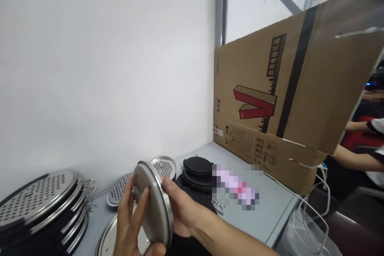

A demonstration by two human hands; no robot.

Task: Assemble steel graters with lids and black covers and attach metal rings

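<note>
A round grey metal lid (154, 208) with a shiny rim and a small hole stands tilted on edge between my hands. My left hand (129, 220) is closed on its near face, fingers spread along the metal and thumb at the lower edge. On the opposite side, my right hand (183, 208) grips the rim, its thumb near the top; the other fingers are mostly hidden. Below lies another pale metal disc (112, 236), partly covered by my left hand. Just beyond are a perforated round plate (164, 167) and a stack of black round pieces (198, 165).
A tall stack of perforated round plates (39, 196) fills the left, with bent wire pieces (90, 186) beside it. More wire pieces (219, 207) lie on the grey table (270, 204). A large cardboard box (255, 68) borders the right, near white cables (315, 212) and another person's arm (354, 158).
</note>
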